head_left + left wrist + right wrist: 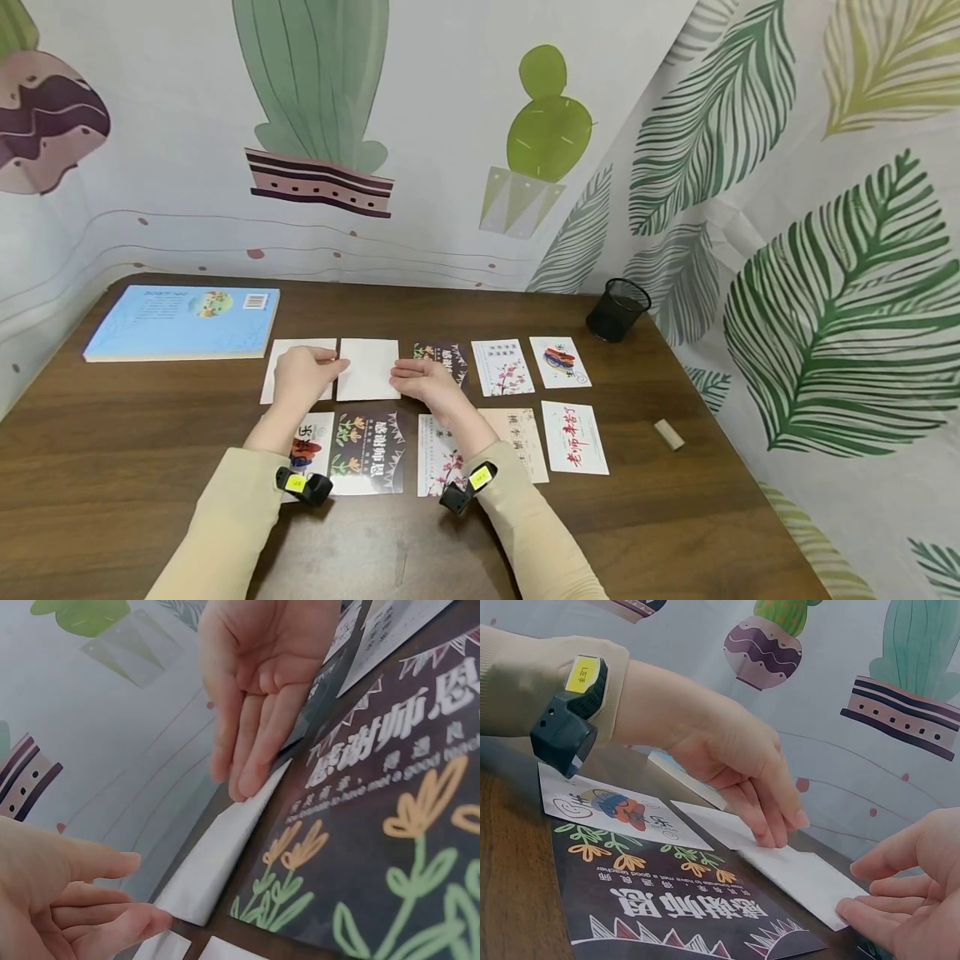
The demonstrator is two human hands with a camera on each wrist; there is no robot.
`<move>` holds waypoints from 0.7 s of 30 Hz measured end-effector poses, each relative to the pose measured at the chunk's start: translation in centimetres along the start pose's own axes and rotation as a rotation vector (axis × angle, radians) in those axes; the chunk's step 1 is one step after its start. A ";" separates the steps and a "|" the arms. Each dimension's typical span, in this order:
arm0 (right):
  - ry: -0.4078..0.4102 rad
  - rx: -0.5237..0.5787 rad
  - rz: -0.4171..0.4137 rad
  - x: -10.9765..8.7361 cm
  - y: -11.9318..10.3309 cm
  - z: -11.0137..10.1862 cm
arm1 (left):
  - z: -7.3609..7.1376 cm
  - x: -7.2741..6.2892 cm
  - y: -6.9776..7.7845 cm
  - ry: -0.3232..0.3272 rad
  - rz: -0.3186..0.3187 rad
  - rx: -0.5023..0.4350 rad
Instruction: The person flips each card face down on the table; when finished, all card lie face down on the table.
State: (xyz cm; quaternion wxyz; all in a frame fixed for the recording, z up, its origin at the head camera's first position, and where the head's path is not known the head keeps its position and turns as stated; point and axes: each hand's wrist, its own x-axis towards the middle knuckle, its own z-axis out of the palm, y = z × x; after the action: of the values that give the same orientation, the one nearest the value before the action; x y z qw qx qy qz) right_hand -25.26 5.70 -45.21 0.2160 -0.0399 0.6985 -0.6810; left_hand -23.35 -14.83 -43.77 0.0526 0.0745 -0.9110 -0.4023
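Observation:
A blank white card (368, 369) lies on the brown table between the two hands. My left hand (300, 379) touches its left edge with fingers fairly straight, reaching over another white card (273, 375). At the right edge, the fingertips of my right hand (431, 387) meet the card, and that palm faces inward. Just in front lies a dark card (367, 454) with flowers, bunting and white lettering. A card with a red and blue drawing (619, 810) lies beside it, partly under the left wrist in the head view. Behind the right hand, another dark card (450, 358) is partly hidden.
Blossom cards (504, 367), a cream card (519, 442), a red-lettered card (575, 437) and a drawing card (560, 362) lie to the right. A blue book (183, 322) sits back left. A black mesh pen holder (617, 311) and a small beige block (668, 435) are at right.

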 end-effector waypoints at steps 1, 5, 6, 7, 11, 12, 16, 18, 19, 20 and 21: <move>0.001 0.000 0.001 0.0 0.0 0.0 | -0.1 0.0 0.1 0.001 0.000 -0.004; 0.002 0.004 0.011 0.0 0.0 0.0 | -0.2 0.0 0.2 0.001 0.009 -0.022; 0.000 0.007 0.012 0.0 0.0 0.0 | -0.2 0.0 0.2 -0.001 0.012 -0.027; -0.002 0.007 0.011 0.0 0.0 0.0 | -0.3 0.0 0.2 -0.004 0.015 -0.035; -0.004 0.006 -0.012 0.1 0.0 -0.2 | -0.1 0.1 0.1 -0.032 0.022 -0.073; -0.005 0.007 -0.021 0.0 -0.1 -0.4 | 0.0 0.1 0.0 -0.040 0.025 -0.085; -0.017 0.005 -0.070 -0.2 -0.6 -1.5 | 0.9 0.1 0.2 -0.053 0.048 -0.129; -0.018 -0.015 -0.086 -0.4 -0.9 -2.3 | 1.5 0.1 0.5 -0.055 0.064 -0.141; -0.015 -0.029 -0.094 -0.4 -1.0 -2.8 | 1.8 0.0 0.7 -0.056 0.073 -0.149; -0.009 -0.040 -0.100 -0.4 -1.1 -3.3 | 2.2 -0.1 0.9 -0.061 0.083 -0.155; 0.001 -0.061 -0.109 -0.5 -1.1 -3.9 | 2.5 -0.2 1.1 -0.070 0.090 -0.163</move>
State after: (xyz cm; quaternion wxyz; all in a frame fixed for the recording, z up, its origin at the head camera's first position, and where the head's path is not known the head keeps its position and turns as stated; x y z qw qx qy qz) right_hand -26.47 9.39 -44.11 0.1768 -0.0840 0.7159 -0.6702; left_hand -23.68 -12.22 -44.63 0.0446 0.0148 -0.8789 -0.4747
